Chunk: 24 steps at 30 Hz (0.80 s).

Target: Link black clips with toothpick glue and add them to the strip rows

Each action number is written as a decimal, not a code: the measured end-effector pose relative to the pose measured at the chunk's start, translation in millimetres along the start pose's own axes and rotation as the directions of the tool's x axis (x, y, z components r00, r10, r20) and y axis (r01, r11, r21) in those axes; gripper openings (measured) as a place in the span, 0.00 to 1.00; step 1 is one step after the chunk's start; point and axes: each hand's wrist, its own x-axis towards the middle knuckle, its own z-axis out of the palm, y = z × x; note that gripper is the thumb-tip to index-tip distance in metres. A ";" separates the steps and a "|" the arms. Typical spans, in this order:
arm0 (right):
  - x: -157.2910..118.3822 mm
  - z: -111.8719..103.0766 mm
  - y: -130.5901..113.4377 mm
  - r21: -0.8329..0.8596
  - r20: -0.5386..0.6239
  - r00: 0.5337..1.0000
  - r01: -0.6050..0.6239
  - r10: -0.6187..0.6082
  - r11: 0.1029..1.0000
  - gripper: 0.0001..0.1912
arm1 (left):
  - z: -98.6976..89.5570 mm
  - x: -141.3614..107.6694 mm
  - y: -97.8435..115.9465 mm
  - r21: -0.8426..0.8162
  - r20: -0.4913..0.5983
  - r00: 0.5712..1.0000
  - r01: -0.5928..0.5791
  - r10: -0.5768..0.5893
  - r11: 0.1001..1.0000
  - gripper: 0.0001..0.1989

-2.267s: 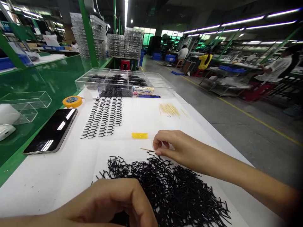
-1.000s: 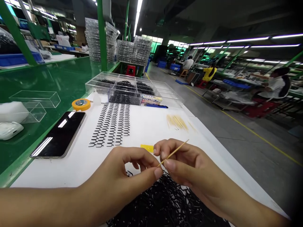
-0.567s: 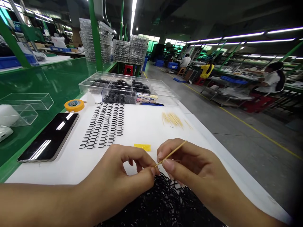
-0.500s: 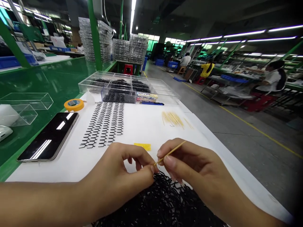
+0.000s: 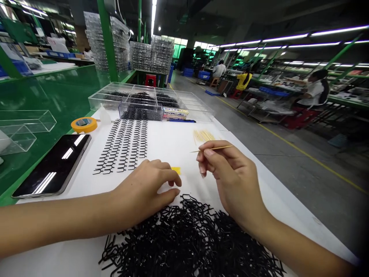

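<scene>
A wooden toothpick [image 5: 221,147] is pinched between the thumb and fingers of my right hand [image 5: 230,173], its pointed end toward the left. My left hand [image 5: 152,184] hovers at the far edge of a heap of black Y-shaped pieces [image 5: 184,242], thumb and fingers apart, with nothing visible between them. Beyond my left hand, black Y-shaped pieces stand in neat columns [image 5: 123,146] on the white tabletop [image 5: 170,140]. A yellow strip [image 5: 176,170] is partly covered by the left fingers. More toothpicks [image 5: 203,134] lie in a loose pile past my right hand.
A phone [image 5: 53,163] and an orange tape roll [image 5: 83,124] lie at the left. Behind the columns stand a clear compartment box [image 5: 198,100], a small clear box [image 5: 141,112] of black pieces, small cartons [image 5: 175,113] and a blue pen [image 5: 181,121]. People sit at benches farther right.
My hands have moved apart. The right has lifted away with the toothpick, now nearly level, while the left thumb and fingers have parted from its tip. The view has shifted slightly.
</scene>
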 end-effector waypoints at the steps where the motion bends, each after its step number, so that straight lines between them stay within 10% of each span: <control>1: 0.3 0.7 0.5 -0.010 -0.017 1.000 0.003 -0.003 1.000 0.05 | 2.8 3.1 -1.8 0.032 0.009 1.000 -0.029 0.029 0.999 0.07; 9: -3.8 -0.1 4.0 -0.063 -0.057 0.998 -0.029 0.025 0.998 0.06 | 14.6 16.0 -0.4 0.124 0.093 0.990 -0.120 0.109 0.985 0.05; 24: 36.1 -0.8 -12.3 -0.038 0.220 0.975 -0.026 0.034 0.999 0.09 | 10.9 9.9 5.1 0.079 0.160 0.986 -0.058 0.045 0.995 0.07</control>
